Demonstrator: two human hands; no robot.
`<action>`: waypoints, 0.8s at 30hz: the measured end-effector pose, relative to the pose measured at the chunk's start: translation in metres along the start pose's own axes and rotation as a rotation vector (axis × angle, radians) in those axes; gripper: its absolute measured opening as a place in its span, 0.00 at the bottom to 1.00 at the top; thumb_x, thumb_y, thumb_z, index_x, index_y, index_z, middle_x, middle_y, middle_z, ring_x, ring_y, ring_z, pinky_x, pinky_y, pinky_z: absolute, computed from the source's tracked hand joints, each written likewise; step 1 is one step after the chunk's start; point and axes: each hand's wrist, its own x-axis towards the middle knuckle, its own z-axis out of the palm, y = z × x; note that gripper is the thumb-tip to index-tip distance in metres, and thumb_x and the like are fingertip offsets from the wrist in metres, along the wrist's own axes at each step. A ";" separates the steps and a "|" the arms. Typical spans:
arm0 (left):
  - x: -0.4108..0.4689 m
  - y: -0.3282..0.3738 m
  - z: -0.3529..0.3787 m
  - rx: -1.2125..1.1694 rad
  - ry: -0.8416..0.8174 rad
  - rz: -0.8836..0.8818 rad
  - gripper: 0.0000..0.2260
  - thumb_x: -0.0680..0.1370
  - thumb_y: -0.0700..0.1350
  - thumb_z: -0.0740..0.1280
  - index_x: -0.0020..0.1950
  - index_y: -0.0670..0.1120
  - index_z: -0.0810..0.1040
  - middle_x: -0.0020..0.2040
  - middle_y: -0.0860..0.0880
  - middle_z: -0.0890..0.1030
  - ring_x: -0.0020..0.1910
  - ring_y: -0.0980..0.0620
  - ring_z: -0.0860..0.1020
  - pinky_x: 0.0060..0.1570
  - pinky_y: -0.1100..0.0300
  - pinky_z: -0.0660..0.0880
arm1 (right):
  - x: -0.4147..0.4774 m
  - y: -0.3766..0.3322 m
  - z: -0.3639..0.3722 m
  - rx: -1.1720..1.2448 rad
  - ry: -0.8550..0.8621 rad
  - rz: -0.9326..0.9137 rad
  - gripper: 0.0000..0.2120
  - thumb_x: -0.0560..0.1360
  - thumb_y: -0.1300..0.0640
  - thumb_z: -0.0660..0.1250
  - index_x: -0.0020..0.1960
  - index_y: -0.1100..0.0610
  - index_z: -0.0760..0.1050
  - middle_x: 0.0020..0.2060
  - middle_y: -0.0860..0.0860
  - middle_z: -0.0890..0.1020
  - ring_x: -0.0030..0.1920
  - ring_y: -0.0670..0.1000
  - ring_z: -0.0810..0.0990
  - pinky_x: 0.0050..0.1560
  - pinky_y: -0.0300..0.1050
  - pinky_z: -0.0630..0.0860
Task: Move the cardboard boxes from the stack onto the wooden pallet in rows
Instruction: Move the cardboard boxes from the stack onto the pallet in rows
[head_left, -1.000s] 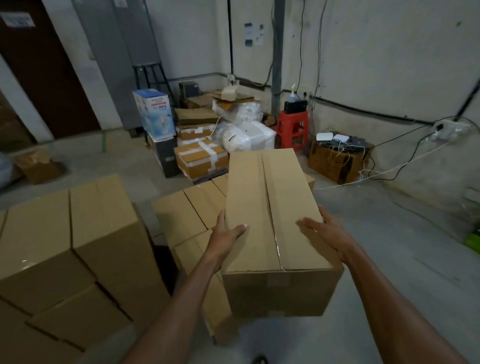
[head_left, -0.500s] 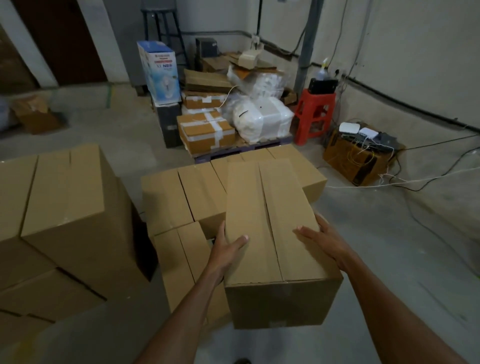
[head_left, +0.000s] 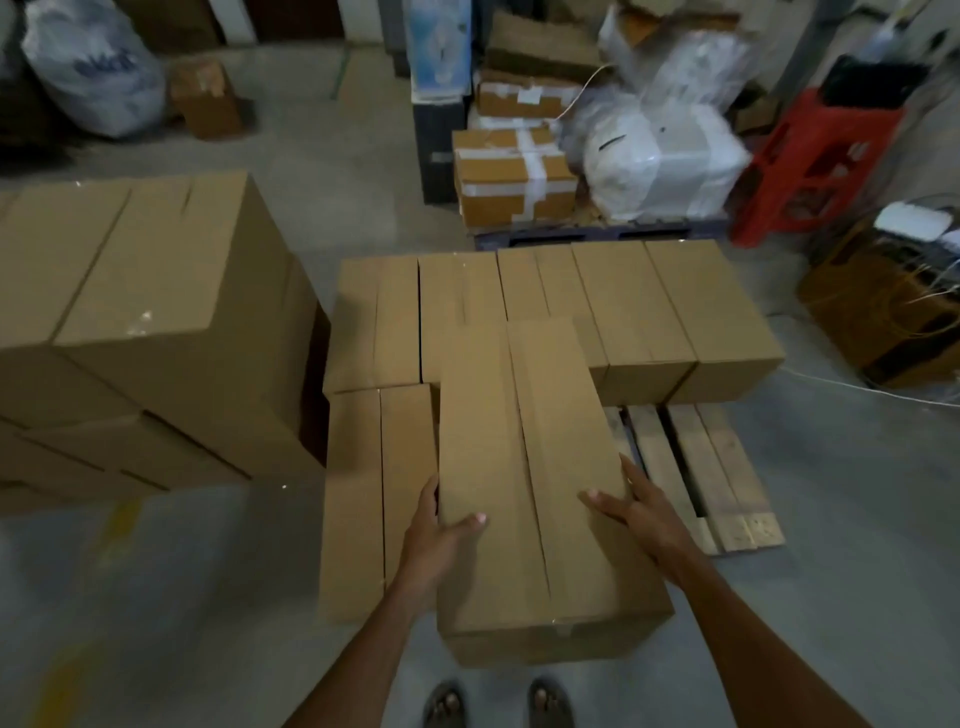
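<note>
1. While both hands carry it, the cardboard box (head_left: 535, 483) hangs low over the near part of the wooden pallet (head_left: 696, 467), its long axis running straight away from the person.
2. The left hand (head_left: 441, 540) is clamped on the box's left side near the front corner, thumb lying on top; the right hand (head_left: 641, 512) presses flat against the right edge, fingers spread over the top face. Neither hand is free.
3. The far row (head_left: 561, 306) of boxes on the pallet looks full, their long axes parallel to the carried one.
4. One box of the near row (head_left: 376, 493) already sits at the left end, just beside the carried box's left side.
5. Bare slats show to the right of the carried box, so the open slot is judged to lie directly under it and rightward.
6. The source stack (head_left: 145, 322) stands well to the left, apart from the pallet.
7. Whether the box already touches the slats cannot be told; it likely needs lowering with its left face flush to its neighbour.
</note>
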 end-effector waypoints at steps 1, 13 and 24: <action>0.011 -0.014 0.006 0.001 -0.002 -0.026 0.40 0.73 0.48 0.78 0.79 0.60 0.61 0.72 0.56 0.74 0.67 0.53 0.75 0.69 0.48 0.73 | 0.012 0.014 -0.001 0.008 -0.007 0.012 0.25 0.75 0.54 0.74 0.69 0.42 0.70 0.59 0.47 0.80 0.58 0.48 0.79 0.58 0.49 0.79; 0.154 -0.157 0.036 0.066 0.117 -0.089 0.39 0.70 0.38 0.80 0.77 0.55 0.67 0.67 0.59 0.77 0.64 0.54 0.78 0.65 0.52 0.76 | 0.155 0.184 0.044 0.004 -0.053 0.035 0.31 0.73 0.49 0.74 0.73 0.37 0.66 0.63 0.41 0.78 0.65 0.48 0.76 0.64 0.50 0.76; 0.231 -0.237 0.033 0.027 0.177 -0.029 0.39 0.73 0.32 0.75 0.75 0.59 0.65 0.65 0.63 0.74 0.65 0.55 0.77 0.61 0.58 0.78 | 0.233 0.271 0.083 -0.033 -0.035 -0.022 0.37 0.77 0.53 0.72 0.79 0.39 0.59 0.77 0.44 0.67 0.76 0.50 0.66 0.75 0.62 0.65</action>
